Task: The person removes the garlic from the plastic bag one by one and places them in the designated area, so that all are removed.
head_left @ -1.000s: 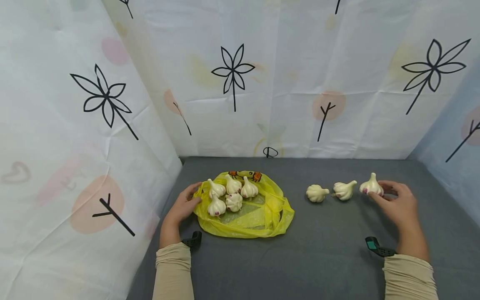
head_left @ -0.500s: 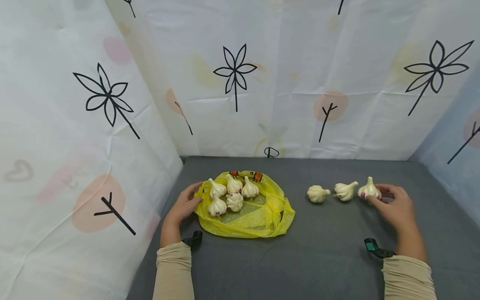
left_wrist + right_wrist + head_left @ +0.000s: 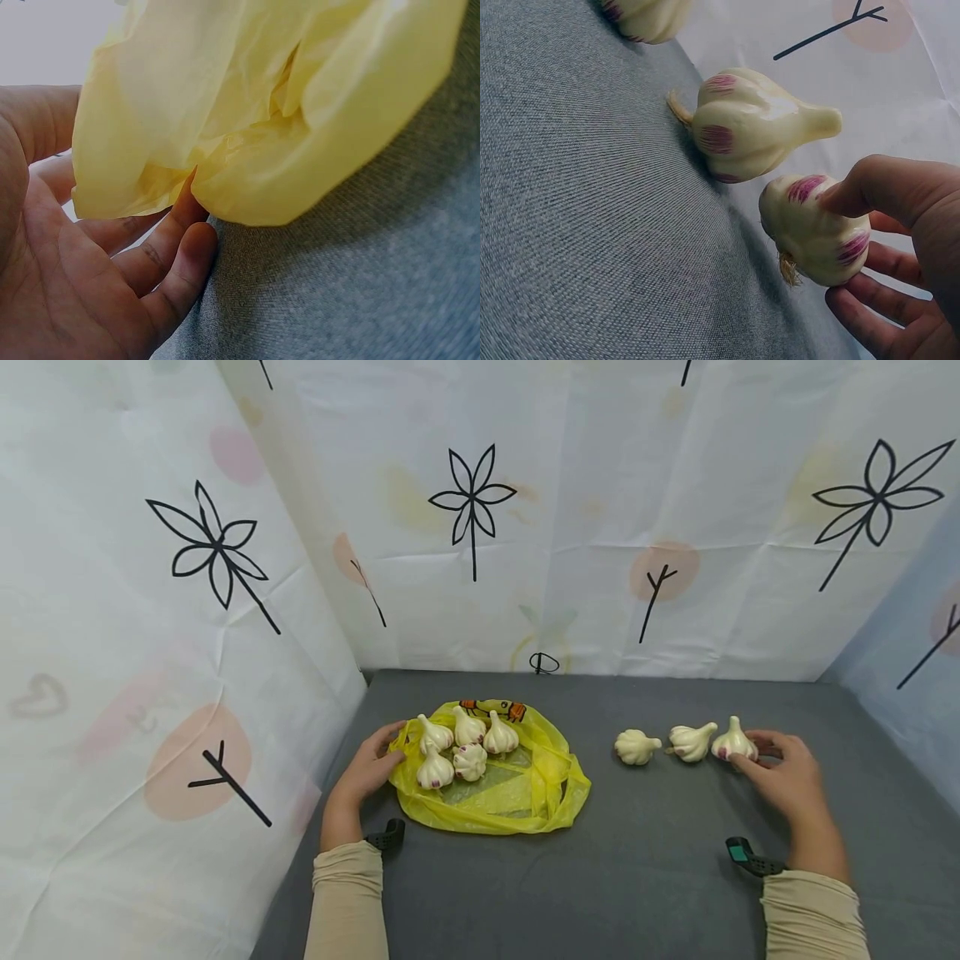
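My right hand grips a garlic bulb between thumb and fingers, low over the table at the right. In the right wrist view this white, purple-streaked bulb has its root tuft showing. Just left of it lies a second bulb, then a third, in a row. At the left, my left hand pinches the rim of a yellow plastic bag; in the left wrist view the bag partly hides the thumb and fingertips. Several garlic bulbs sit on the bag's left part.
A dark grey cloth covers the table. White patterned sheets hang behind it and along both sides. Each wrist carries a black strap mount.
My right hand has moved slightly left and down with its garlic bulb, closer to the neighbouring bulb. The left hand and the bag stay put.
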A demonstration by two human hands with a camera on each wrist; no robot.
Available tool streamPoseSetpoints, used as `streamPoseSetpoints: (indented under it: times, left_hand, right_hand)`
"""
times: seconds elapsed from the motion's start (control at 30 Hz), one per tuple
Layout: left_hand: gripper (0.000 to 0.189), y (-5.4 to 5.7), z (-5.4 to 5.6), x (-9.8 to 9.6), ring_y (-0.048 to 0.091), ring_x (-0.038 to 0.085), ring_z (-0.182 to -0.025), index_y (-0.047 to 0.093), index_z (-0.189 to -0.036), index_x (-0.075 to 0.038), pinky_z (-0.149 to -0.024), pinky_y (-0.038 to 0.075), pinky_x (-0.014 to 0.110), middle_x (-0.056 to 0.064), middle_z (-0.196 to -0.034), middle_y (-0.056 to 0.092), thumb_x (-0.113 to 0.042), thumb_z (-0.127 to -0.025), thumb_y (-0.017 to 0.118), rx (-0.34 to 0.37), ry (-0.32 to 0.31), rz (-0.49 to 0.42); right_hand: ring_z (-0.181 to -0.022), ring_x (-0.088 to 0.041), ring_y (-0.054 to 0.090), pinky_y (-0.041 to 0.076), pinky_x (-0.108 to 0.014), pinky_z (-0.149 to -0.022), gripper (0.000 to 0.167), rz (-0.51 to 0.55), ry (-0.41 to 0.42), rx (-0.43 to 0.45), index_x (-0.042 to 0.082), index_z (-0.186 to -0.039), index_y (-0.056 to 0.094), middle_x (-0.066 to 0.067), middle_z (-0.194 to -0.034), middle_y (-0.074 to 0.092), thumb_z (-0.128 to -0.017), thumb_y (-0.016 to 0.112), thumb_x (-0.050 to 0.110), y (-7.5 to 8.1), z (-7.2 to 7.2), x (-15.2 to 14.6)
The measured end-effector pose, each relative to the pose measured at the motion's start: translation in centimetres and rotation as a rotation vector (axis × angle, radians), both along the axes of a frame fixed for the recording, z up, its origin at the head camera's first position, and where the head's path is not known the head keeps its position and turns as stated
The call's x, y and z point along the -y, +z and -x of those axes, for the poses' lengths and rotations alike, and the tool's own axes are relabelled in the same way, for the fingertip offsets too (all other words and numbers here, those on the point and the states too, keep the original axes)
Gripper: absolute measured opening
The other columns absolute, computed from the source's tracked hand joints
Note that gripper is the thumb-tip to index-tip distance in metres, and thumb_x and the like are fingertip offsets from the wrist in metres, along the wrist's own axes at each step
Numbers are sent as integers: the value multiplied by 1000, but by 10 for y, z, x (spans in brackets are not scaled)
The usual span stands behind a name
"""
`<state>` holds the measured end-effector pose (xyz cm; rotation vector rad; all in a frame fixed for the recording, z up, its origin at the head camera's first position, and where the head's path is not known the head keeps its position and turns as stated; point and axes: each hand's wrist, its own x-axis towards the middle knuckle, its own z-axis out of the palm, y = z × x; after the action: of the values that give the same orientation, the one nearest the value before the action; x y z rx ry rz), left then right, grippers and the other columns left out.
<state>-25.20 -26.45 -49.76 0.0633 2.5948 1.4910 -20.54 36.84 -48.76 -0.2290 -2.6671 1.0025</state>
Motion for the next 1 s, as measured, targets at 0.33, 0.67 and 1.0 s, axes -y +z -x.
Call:
streamPoseSetpoints:
  times: [0.33, 0.67, 1.0]
  left_hand:
    - [62, 0, -2, -1, 56, 44, -137, 39, -165, -18, -100, 51, 45, 26, -158, 45, -14, -105, 55, 9, -5, 6]
    - [62, -2, -2, 0, 55, 45, -137, 39, -165, -16, -98, 52, 44, 28, -158, 44, -14, -105, 54, 5, -11, -3]
    - [62, 0, -1, 1, 58, 41, -132, 40, -165, -19, -96, 51, 41, 25, -158, 45, -14, -105, 55, 7, -1, -7]
  right_hand:
    - [-112, -54, 57, 56, -37, -79, 50, -45, 26, 4, -13, -137, 58, -35, -128, 50, -100, 73, 17, -2, -1, 0]
    - [-113, -56, 55, 50, -67, -91, 51, -30, 12, 18, -15, -136, 57, -37, -126, 50, -100, 72, 17, -5, 0, 0]
    - [-117, -58, 54, 49, -68, -94, 53, -21, 4, 33, -15, -139, 55, -39, -132, 47, -101, 72, 17, -4, 0, -1]
